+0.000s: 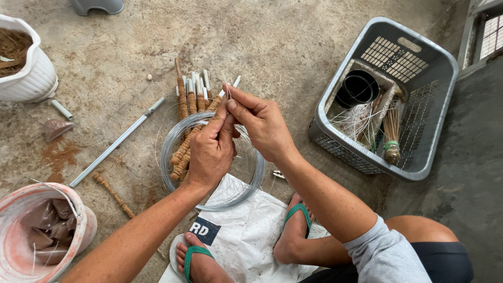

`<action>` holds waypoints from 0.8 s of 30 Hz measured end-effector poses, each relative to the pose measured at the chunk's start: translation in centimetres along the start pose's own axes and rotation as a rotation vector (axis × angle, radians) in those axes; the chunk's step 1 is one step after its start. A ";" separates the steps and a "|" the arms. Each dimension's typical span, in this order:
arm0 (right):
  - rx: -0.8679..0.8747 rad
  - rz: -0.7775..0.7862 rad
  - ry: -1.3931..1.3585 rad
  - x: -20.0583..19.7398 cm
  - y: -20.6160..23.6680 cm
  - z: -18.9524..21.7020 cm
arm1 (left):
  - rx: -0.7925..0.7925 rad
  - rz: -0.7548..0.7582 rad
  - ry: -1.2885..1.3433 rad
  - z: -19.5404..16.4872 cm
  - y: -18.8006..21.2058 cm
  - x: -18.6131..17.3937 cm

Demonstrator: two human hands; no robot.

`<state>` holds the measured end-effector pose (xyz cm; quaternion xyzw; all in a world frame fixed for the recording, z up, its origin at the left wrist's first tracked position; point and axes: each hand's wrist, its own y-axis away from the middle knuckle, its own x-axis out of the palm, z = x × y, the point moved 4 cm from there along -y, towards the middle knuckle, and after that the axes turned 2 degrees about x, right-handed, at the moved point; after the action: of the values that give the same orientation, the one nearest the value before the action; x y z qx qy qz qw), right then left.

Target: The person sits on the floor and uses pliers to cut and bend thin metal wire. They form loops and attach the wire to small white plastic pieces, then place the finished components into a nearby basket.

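Bare, stained concrete floor (293, 47) fills the frame. At centre, the left hand (209, 149) and right hand (262, 123) both pinch thin wire strands (227, 84) above a wire coil (173, 141). A grey basket (445, 73) sits right; its contents are hard to make out.

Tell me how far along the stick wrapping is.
Done, it seems: several fibre-wrapped sticks lie piled on the floor. In hand: the left hand and right hand pinch thin wire above the wire coil. Left: one bare white rod lies unwrapped.
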<state>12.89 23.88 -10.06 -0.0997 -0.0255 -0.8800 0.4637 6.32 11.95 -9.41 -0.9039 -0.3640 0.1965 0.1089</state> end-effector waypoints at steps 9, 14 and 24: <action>0.025 -0.003 -0.151 -0.5 -0.2 -0.7 | 0.089 -0.033 -0.089 0.2 0.0 -0.4; 0.043 -0.028 -0.165 -0.8 -0.4 -0.9 | -0.011 0.000 -0.145 0.7 0.0 -0.4; 0.166 -0.024 -0.281 -1.1 -0.3 -1.7 | 0.117 0.015 -0.204 1.2 0.4 -0.6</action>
<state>12.94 24.69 -11.90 -0.1826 -0.1639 -0.8578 0.4517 5.68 11.32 -10.51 -0.8740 -0.3546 0.3091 0.1223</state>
